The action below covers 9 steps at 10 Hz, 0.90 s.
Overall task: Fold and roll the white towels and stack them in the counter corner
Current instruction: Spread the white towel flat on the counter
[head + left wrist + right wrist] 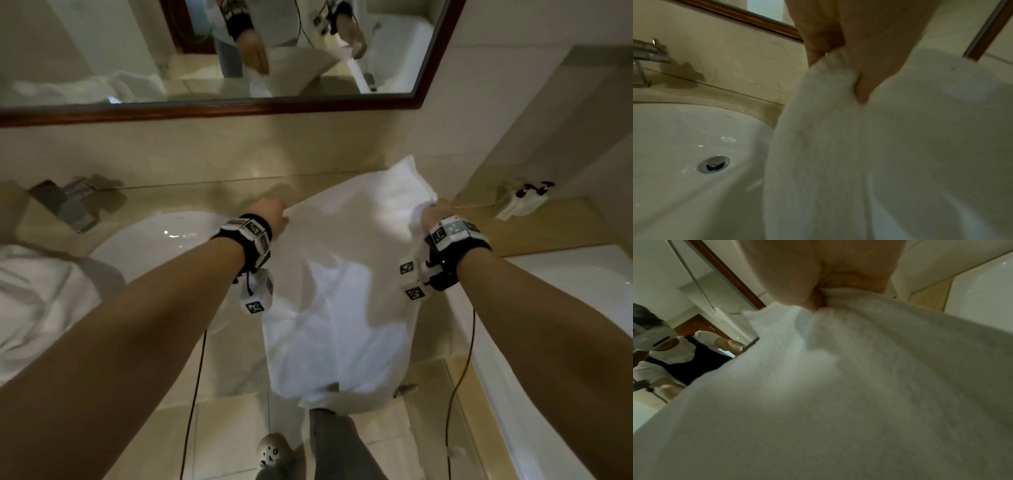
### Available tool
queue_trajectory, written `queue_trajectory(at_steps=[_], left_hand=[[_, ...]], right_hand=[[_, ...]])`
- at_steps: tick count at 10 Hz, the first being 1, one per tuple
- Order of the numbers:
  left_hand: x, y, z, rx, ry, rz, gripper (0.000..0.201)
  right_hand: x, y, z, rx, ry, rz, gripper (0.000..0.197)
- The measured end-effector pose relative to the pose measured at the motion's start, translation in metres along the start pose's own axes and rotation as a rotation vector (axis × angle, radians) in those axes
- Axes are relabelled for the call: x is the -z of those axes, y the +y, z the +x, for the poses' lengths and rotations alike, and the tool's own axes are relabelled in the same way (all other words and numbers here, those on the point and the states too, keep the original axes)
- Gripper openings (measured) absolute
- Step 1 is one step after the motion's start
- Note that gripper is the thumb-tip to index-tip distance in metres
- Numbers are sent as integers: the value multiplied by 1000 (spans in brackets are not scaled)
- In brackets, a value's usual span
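A white towel (346,274) hangs in the air over the counter's front edge, its lower end reaching down toward the floor. My left hand (274,214) pinches its upper left edge, seen close in the left wrist view as fingers (865,84) pressed into the white towel (879,154). My right hand (432,214) grips the upper right edge; in the right wrist view my right hand (818,298) bunches the white towel (838,394). The towel's far flap (404,185) lies over toward the wall. A crumpled pile of white towels (37,301) lies at the left.
A white sink (164,240) with a metal drain (714,164) lies left of the towel, a chrome tap (73,202) behind it. A framed mirror (212,51) hangs above. A white bathtub (565,308) runs along the right. Small toiletries (520,198) stand on the ledge at the right corner.
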<state>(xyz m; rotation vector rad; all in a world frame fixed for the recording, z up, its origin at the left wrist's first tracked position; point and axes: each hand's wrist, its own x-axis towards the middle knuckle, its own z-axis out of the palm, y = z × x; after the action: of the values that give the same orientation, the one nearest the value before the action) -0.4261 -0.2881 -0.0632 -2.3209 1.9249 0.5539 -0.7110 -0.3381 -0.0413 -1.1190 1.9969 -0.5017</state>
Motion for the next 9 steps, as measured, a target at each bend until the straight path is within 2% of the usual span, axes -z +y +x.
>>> queue_trajectory(at_steps=[1, 2, 3, 4, 5, 6, 7, 8, 9], left_hand=[[11, -4, 24, 66, 42, 101, 29], [7, -2, 48, 99, 24, 242, 28], [-6, -3, 75, 187, -26, 247, 21], [-18, -10, 109, 313, -26, 9, 18], [-24, -4, 137, 380, 14, -181, 25], [-38, 6, 156, 377, 97, -309, 36], [-61, 15, 157, 377, 138, -383, 66], [-86, 28, 147, 299, 13, -227, 72], [-106, 38, 144, 263, -112, -167, 68]], right_hand=[[12, -8, 6, 106, -46, -251, 47], [10, -7, 27, 125, -93, -438, 48], [-2, -16, 70, -32, -187, -436, 25], [-26, -9, 125, 27, -305, -271, 18], [-57, -6, 163, 26, -287, -235, 39], [-79, -18, 180, 33, -106, 20, 44], [-99, -16, 191, 131, 39, 68, 59], [-119, 1, 188, 356, -14, -211, 61], [-140, 13, 188, 484, -132, -623, 53]])
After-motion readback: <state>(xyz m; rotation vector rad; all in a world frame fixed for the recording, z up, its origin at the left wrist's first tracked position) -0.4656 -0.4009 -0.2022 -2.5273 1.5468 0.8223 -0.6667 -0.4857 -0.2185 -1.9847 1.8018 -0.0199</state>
